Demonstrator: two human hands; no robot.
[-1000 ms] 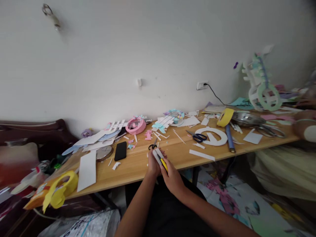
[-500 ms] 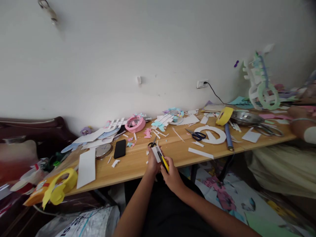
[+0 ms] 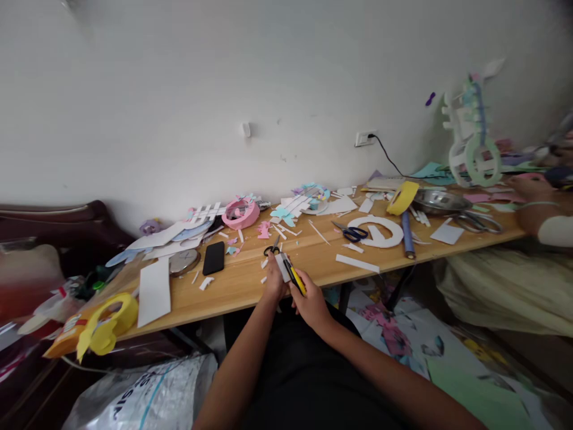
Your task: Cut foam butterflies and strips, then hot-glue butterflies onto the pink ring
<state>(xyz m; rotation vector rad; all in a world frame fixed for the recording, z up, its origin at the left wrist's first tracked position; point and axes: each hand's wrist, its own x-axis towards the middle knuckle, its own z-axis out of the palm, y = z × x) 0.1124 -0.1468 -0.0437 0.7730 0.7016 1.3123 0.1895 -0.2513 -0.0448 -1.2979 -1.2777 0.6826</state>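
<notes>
Near the table's front edge, my left hand (image 3: 274, 279) is closed on a small white foam piece (image 3: 282, 267). A yellow and black utility knife (image 3: 296, 282) is gripped in my right hand (image 3: 312, 303), its front end lying against the white piece. Just beyond my left hand rests a small pair of scissors (image 3: 272, 248) on the wooden table (image 3: 242, 292). Scattered white strips and pink and blue scraps lie behind it. The fingertips of both hands are partly hidden.
A phone (image 3: 213, 258) and white sheet (image 3: 154, 292) lie left. Blue-handled scissors (image 3: 353, 233), a white foam ring (image 3: 394, 230), yellow ring (image 3: 403, 198) and metal bowl (image 3: 441, 201) are right. Another person's hand (image 3: 532, 194) is at the far right.
The view has shifted slightly, so the table sits a little higher in the picture. My hands keep hold of the foam piece and knife, and the knife is tilted slightly more.
</notes>
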